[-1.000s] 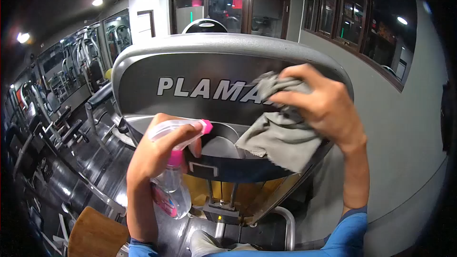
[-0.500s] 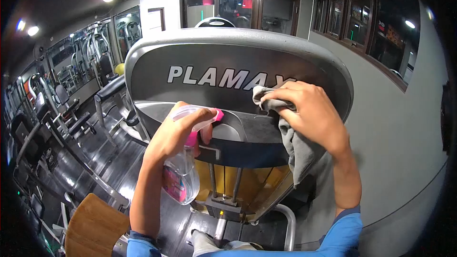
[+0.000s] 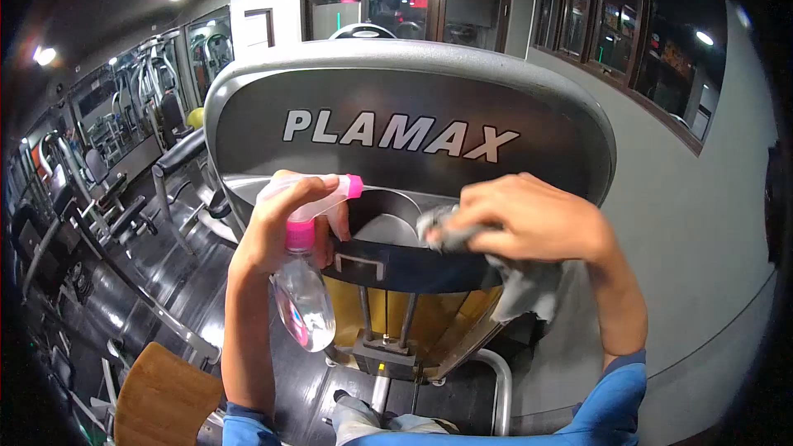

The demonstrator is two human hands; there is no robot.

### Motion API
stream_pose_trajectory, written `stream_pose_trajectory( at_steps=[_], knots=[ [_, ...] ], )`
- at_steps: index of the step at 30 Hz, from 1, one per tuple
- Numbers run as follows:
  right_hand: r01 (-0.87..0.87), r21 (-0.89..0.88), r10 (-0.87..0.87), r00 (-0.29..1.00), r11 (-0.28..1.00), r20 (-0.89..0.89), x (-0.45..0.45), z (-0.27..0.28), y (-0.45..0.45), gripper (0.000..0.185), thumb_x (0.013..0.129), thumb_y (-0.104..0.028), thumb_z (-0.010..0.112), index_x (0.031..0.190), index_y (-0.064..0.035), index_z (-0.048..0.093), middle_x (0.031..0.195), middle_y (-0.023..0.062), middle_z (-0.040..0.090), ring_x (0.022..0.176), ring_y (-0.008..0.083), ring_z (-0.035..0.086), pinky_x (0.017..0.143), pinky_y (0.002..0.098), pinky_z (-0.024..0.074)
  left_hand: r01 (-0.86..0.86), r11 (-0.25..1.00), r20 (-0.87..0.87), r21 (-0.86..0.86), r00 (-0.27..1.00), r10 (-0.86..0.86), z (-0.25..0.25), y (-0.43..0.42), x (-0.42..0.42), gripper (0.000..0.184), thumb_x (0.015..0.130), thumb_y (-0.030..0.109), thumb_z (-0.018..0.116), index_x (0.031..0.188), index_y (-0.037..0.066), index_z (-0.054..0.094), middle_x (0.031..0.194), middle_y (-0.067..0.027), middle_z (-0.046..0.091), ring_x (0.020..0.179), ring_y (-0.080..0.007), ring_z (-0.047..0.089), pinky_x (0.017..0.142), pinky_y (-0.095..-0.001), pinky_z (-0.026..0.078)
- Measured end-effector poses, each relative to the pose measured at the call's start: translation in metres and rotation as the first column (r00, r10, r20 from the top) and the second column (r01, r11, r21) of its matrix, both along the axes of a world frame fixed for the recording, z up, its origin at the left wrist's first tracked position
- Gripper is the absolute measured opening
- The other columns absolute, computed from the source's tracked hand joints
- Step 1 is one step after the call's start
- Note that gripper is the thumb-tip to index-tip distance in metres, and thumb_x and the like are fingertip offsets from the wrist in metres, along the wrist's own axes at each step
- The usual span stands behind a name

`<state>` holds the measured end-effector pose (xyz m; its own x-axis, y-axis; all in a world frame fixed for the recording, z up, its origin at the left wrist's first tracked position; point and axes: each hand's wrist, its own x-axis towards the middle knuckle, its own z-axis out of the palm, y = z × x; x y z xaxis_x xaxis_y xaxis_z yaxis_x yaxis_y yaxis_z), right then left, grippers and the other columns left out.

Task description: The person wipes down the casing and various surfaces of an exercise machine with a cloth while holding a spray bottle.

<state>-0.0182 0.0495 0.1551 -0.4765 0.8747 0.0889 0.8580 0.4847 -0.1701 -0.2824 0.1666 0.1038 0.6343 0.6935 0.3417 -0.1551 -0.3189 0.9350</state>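
My left hand (image 3: 277,219) is wrapped round the neck of a clear spray bottle (image 3: 307,301) with a pink collar and a pink nozzle pointing right. Bunched in my right hand (image 3: 537,219) is a grey cloth (image 3: 529,289), whose loose end hangs below the fingers. The right hand is over the lower right part of a gym machine's dark panel (image 3: 347,91), which carries the word PLAMAX and has a silver rim. Between the hands, a rounded recess (image 3: 388,230) opens in the panel's ledge. Whether the cloth touches the ledge I cannot tell.
Under the panel are the machine's metal guide rods (image 3: 365,310) and a weight block (image 3: 384,355). A brown padded seat (image 3: 165,396) is at the lower left. More gym machines (image 3: 107,206) line the left side; a grey wall (image 3: 661,281) with windows rises at right.
My right hand has moved down with the cloth, off the PLAMAX lettering to the ledge area. My left hand and the bottle have shifted slightly left, and the view has shifted a little.
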Motion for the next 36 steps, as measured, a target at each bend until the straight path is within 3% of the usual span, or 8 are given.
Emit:
stream_pose_trajectory(
  at_steps=[7,10,16,21,24,27,28,36],
  knots=[
    [0.102,0.099,-0.112,0.988,0.990,0.102,-0.031,-0.008,0.018,0.020,0.084,-0.012,0.060,0.101,-0.0065,0.070,0.100,0.0132,0.062,0.092,0.0333,0.064,0.084,0.0438,0.0504,0.008,0.999,0.065,-0.033,0.998,-0.006,-0.003,0.019,-0.002,0.053,0.088,0.043,0.053,0.065,-0.004,0.065,0.054,-0.0140,0.061,0.037,-0.0205,0.055,0.040,-0.0290,0.045],
    [-0.149,0.425,0.023,0.958,0.893,0.287,-0.047,-0.020,0.037,0.012,0.078,-0.006,0.059,0.087,-0.0016,0.065,0.100,0.0113,0.058,0.085,0.0299,0.066,0.072,0.0389,0.0542,0.045,0.998,0.072,-0.054,0.997,-0.041,-0.001,0.021,-0.001,0.056,0.086,0.044,0.051,0.061,-0.005,0.063,0.052,-0.0158,0.059,0.034,-0.0213,0.052,0.037,-0.0298,0.044],
    [-0.129,0.225,-0.059,0.734,0.966,0.677,-0.077,-0.024,0.057,0.010,0.080,-0.008,0.060,0.074,-0.0032,0.067,0.078,0.0085,0.065,0.074,0.0250,0.069,0.068,0.0372,0.0550,0.150,0.987,0.053,-0.051,0.988,-0.147,-0.006,0.026,-0.012,0.054,0.085,0.041,0.050,0.064,-0.007,0.065,0.057,-0.0184,0.062,0.038,-0.0230,0.055,0.038,-0.0287,0.043],
    [0.033,-0.047,0.006,0.753,0.998,0.658,-0.073,0.007,0.057,0.008,0.079,-0.010,0.061,0.076,-0.0056,0.066,0.076,0.0083,0.066,0.075,0.0236,0.069,0.071,0.0357,0.0561,0.161,0.983,0.115,-0.093,0.982,-0.150,-0.007,0.025,-0.013,0.052,0.082,0.040,0.053,0.065,-0.007,0.065,0.057,-0.0180,0.062,0.037,-0.0223,0.054,0.038,-0.0282,0.043],
    [-0.370,0.361,0.179,0.867,0.856,0.465,-0.058,0.006,0.036,0.006,0.075,-0.010,0.062,0.077,-0.0052,0.062,0.077,0.0095,0.065,0.074,0.0243,0.068,0.066,0.0346,0.0571,0.190,0.976,0.082,-0.105,0.980,-0.182,-0.005,0.025,-0.013,0.050,0.078,0.040,0.056,0.068,-0.008,0.067,0.058,-0.0177,0.063,0.038,-0.0213,0.054,0.038,-0.0276,0.042],
    [-0.358,0.322,0.148,0.837,0.876,0.526,-0.055,0.003,0.039,0.008,0.075,-0.009,0.062,0.080,-0.0035,0.065,0.077,0.0108,0.065,0.076,0.0253,0.068,0.064,0.0343,0.0570,0.187,0.972,0.061,-0.145,0.982,-0.180,-0.002,0.023,-0.015,0.050,0.076,0.040,0.057,0.071,-0.008,0.067,0.060,-0.0178,0.064,0.040,-0.0208,0.055,0.039,-0.0271,0.042],
    [0.196,-0.197,-0.013,0.741,0.961,0.671,-0.093,0.024,0.049,0.014,0.074,-0.008,0.065,0.086,0.0003,0.067,0.082,0.0141,0.064,0.078,0.0258,0.068,0.065,0.0338,0.0560,0.175,0.969,0.065,-0.177,0.984,-0.166,-0.003,0.022,-0.017,0.050,0.075,0.040,0.058,0.073,-0.009,0.067,0.061,-0.0175,0.064,0.042,-0.0208,0.056,0.039,-0.0269,0.043],
    [0.135,0.178,-0.217,0.760,0.975,0.613,-0.098,-0.004,0.057,0.007,0.069,-0.005,0.071,0.073,-0.0004,0.068,0.086,0.0164,0.062,0.072,0.0235,0.068,0.058,0.0312,0.0536,0.229,0.959,0.129,-0.168,0.969,-0.208,-0.007,0.024,-0.018,0.052,0.074,0.042,0.057,0.069,-0.009,0.066,0.061,-0.0177,0.063,0.040,-0.0204,0.055,0.038,-0.0267,0.042]
  ],
)
